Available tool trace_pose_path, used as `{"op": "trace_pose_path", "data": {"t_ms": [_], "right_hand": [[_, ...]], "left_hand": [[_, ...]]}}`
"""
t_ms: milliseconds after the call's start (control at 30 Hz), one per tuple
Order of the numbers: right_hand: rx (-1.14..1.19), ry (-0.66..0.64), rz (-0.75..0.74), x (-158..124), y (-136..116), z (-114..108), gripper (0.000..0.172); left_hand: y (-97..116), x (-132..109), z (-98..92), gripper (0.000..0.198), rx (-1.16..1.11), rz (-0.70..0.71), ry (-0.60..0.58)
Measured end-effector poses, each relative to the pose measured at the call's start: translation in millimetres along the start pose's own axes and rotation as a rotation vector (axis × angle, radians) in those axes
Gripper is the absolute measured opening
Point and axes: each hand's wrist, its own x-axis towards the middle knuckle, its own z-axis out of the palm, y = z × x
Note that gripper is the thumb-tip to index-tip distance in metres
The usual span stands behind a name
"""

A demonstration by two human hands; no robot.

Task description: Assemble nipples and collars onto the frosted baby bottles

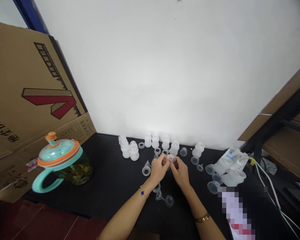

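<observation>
My left hand [158, 170] and my right hand [181, 172] meet over the middle of the black table, fingers closed on opposite sides of a whitish bottle collar ring [171, 157]. Fingertips partly hide the ring, and I cannot tell whether a nipple sits in it. Behind my hands stand small white baby bottles [155, 141] in a loose row. To the left are more bottles [134, 152] with clear domed tops. Loose collar rings [146, 170] and clear silicone nipples [159, 195] lie around my wrists. Clear domed caps [183, 152] rest to the right.
A large jug [65, 163] with a turquoise handle and orange-rimmed lid stands left, by a cardboard box [27, 100]. On the right are a white device [233, 158], more caps [213, 187], cables [271, 186] and a blurred-out item [236, 213]. A white wall [175, 73] rises behind the table.
</observation>
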Motion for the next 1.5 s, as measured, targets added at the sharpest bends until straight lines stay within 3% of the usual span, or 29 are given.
{"op": "trace_pose_path", "data": {"t_ms": [733,1500], "right_hand": [[-0.034,0.003,0.022,1.2,-5.0,-3.5,0.034],[-0.048,-0.017,0.039,-0.2,-4.3,-0.1,0.031]], "left_hand": [[-1.9,-0.7,1.0,0.025,0.047,0.006,-0.004],[-0.8,-1.5,2.9,0.017,-0.171,-0.020,0.026]]}}
